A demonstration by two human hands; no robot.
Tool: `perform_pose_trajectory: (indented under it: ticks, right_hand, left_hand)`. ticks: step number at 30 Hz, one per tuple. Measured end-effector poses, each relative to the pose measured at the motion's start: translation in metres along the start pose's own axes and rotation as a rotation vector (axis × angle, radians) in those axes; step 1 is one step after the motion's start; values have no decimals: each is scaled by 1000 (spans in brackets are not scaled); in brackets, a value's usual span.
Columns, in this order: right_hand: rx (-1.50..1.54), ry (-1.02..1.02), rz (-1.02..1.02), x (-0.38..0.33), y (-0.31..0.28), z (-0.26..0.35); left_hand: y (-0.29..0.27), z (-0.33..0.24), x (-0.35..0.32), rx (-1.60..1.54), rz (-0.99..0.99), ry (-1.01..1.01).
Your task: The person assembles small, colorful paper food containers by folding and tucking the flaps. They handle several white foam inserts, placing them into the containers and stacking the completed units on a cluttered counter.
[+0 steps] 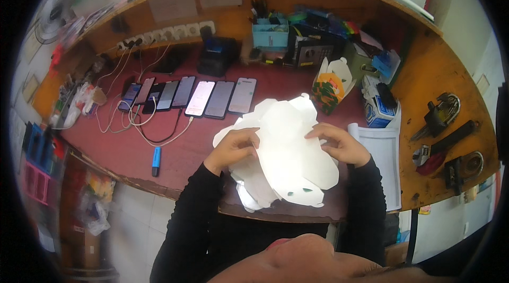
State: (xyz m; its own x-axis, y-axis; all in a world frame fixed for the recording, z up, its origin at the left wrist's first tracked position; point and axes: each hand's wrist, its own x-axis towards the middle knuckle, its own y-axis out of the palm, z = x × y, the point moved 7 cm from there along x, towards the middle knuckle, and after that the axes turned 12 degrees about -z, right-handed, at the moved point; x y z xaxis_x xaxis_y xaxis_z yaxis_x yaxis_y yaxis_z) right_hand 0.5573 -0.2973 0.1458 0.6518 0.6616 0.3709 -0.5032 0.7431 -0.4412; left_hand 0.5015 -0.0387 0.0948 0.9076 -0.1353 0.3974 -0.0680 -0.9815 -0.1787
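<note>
We looked down on a red-topped bench (pixel 180 150) set in a wooden alcove. At the centre, a stack of flat white die-cut cardboard sheets (pixel 286 150) lay on the bench's near edge, tilted up toward the person. The left hand (pixel 236 148) held the stack's edge at nine o'clock, fingers (pixel 249 137) curled closed over the top sheet. The right hand (pixel 339 142) pinched the edge at three o'clock, fingers closed on the card. We judged that the two-sided hold kept the loose sheets squared and steady.

At eleven o'clock from the stack, a row of phones (pixel 191 95) lay face up side by side, white cables (pixel 140 121) trailing from some of them; a power strip (pixel 169 34) ran along the back wall, which probably explained their neat lining-up. A small blue marker (pixel 156 158) lay at nine o'clock, near the bench's front edge.

At one o'clock stood an already folded white carton (pixel 331 87) with an orange and green printed front, perhaps the same kind of sheet assembled. Just right of it sat a blue-and-white box (pixel 377 111). At twelve o'clock, a pale blue tub (pixel 270 34) held pens, beside a small dark safe (pixel 313 52). A white paper pad (pixel 384 161) lay at three o'clock. Farther right, padlocks and keys (pixel 442 134) rested on bare wood.
</note>
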Motion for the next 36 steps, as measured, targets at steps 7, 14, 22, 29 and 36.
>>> perform_pose_trajectory:
  ticks: [7,14,22,29,36]
  right_hand:
    - [161,183,94,-12,7,-8]
    - [354,166,20,-13,5,5]
    - [295,102,167,-19,5,16]
    - [309,-157,165,-22,7,33]
    - [131,-34,-41,-16,-9,17]
  left_hand:
    - [12,-2,-16,112,53,126]
    - [27,-1,-19,56,257,-35]
    - [52,-25,-29,-254,448,28]
    - [58,-25,-36,-522,423,-11]
    - [51,-16,-24,-175,300,23]
